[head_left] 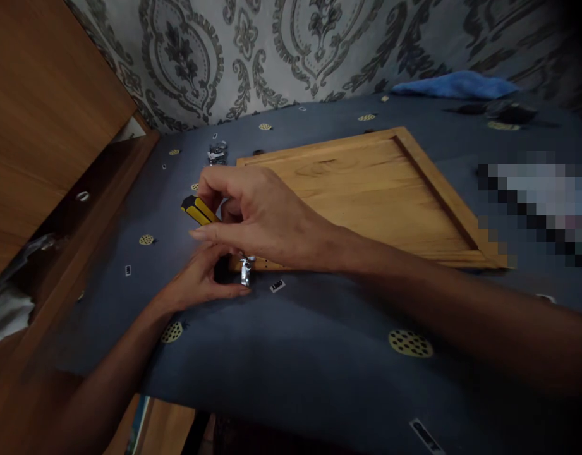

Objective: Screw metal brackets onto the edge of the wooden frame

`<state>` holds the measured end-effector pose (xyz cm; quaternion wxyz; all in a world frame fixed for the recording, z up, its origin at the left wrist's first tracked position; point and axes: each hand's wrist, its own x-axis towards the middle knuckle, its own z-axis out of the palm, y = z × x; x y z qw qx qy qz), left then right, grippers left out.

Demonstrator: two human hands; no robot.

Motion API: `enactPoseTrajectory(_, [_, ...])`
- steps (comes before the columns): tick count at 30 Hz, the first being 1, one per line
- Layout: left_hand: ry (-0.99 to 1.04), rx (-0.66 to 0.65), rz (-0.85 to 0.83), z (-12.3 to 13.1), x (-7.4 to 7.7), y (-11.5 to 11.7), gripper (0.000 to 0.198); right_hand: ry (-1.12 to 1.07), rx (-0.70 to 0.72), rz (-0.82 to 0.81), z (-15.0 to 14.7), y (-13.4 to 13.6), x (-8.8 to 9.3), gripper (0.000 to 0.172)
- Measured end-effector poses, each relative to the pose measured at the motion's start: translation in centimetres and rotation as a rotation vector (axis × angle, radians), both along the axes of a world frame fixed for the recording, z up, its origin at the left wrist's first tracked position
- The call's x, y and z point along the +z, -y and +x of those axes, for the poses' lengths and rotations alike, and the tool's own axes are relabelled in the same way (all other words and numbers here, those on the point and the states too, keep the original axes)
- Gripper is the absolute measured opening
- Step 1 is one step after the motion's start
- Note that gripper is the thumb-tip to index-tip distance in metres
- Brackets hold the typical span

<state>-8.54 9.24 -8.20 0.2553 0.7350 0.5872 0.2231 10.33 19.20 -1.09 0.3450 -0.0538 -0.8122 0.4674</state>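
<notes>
My right hand (262,212) is closed around a screwdriver with a yellow and black handle (200,210). Its shaft is mostly hidden by my fingers and points down toward a shiny metal hinge (245,273). The hinge sits at the near left corner of a framed wooden panel (347,189), which lies flat with small dark holes along its near edge. My left hand (193,281) steadies the hinge, its thumb tip against the near end. The other left fingers are partly covered by my right hand.
Several more metal hinges (217,152) lie beyond the panel's left end. A blue cloth (456,84) and a dark object (511,112) are at the back right. A blurred-out item (546,202) is on the right. A wooden cabinet (48,114) stands along the left side.
</notes>
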Motion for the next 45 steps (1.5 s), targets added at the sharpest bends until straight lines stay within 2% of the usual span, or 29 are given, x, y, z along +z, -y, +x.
enactPoseTrajectory(2, [-0.017,-0.001,0.0,0.0,0.1,0.0,0.044,0.009,-0.024,-0.029,0.0,-0.1,0.0,0.032])
enactPoseTrajectory(4, [-0.008,-0.02,0.009,0.0,0.1,-0.1,0.046,0.061,-0.008,-0.032,0.2,-0.2,0.2,0.025])
enactPoseTrajectory(8, [0.036,-0.028,0.007,0.0,0.0,0.0,0.059,0.146,0.035,0.009,0.6,-0.2,1.0,0.014])
enactPoseTrajectory(12, [0.061,-0.015,0.014,0.0,-0.1,0.1,0.064,0.138,0.048,-0.02,0.6,0.1,1.1,0.023])
enactPoseTrajectory(16, [0.038,-0.031,0.034,0.2,0.1,-0.1,0.053,0.085,0.009,-0.022,0.6,0.1,0.9,0.03])
enactPoseTrajectory(19, [0.034,-0.042,0.048,0.4,0.3,-0.2,0.042,0.101,-0.112,0.074,0.6,-0.1,1.1,0.041])
enactPoseTrajectory(22, [0.051,-0.056,0.046,0.5,0.4,-0.2,0.04,0.201,-0.183,0.2,0.5,-0.3,1.4,0.049])
enactPoseTrajectory(29, [0.049,-0.046,0.02,0.5,0.4,-0.2,0.043,0.245,-0.229,0.284,0.2,-0.1,1.5,0.051])
enactPoseTrajectory(33, [0.044,-0.059,0.03,0.5,0.4,-0.2,0.041,0.258,-0.243,0.32,0.2,-0.4,0.9,0.043])
enactPoseTrajectory(38, [0.028,-0.036,0.038,0.2,0.1,-0.1,0.043,0.172,-0.192,0.349,0.3,-0.6,0.5,0.037])
enactPoseTrajectory(41, [0.02,-0.022,0.028,0.1,-0.1,0.0,0.043,0.175,-0.102,0.341,0.7,-0.5,0.9,0.034])
enactPoseTrajectory(45, [0.101,-0.063,0.028,0.2,0.0,0.1,0.043,0.24,0.06,0.325,1.4,-0.3,1.9,0.016])
